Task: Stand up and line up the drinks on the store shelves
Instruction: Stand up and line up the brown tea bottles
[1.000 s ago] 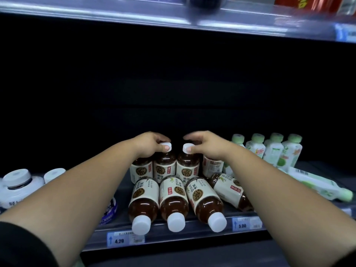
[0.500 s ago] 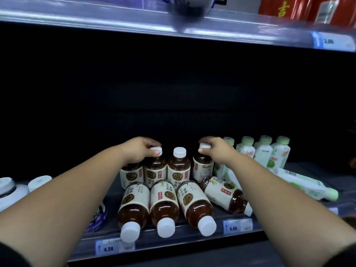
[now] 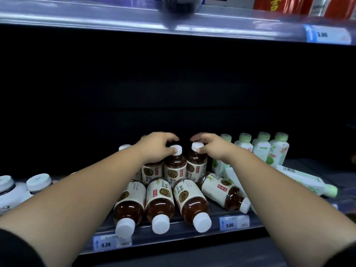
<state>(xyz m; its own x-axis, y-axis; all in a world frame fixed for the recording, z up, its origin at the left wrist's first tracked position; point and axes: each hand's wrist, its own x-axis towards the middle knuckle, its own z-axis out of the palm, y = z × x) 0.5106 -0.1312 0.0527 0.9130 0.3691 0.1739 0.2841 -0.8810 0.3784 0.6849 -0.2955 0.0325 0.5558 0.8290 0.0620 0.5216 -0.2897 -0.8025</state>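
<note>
Person reaching into a dark store shelf (image 3: pixel 173 232) with both bare arms. Left hand (image 3: pixel 158 146) is on top of the middle upright tea bottle (image 3: pixel 175 167): thumb against the side of its white cap, fingers curled over the top, pinching it. Right hand (image 3: pixel 212 149) does the same on the right upright tea bottle (image 3: pixel 196 164), thumb at the cap and index arched over it. These two bottles stand touching, side by side. A third upright tea bottle (image 3: pixel 150 171) stands just left of them, its top hidden under the left hand.

In front lie three tea bottles (image 3: pixel 159 203) on their sides, packed together, caps pointing out over the shelf edge. A fourth lying tea bottle (image 3: pixel 223 191) sits to their right, angled, cap to the right.

Right of the tea: green-capped white bottles (image 3: pixel 262 151) standing in a group, one green-capped bottle on its side (image 3: pixel 304 180) near the front. Far left: white-lidded jars (image 3: pixel 38 182).

Price tags on the rail: 4.20 tag (image 3: pixel 111 242), 5.00 tag (image 3: pixel 234 222). Upper shelf (image 3: pixel 96 16) is blurred, with red packaging (image 3: pixel 289 4) at the top right.
</note>
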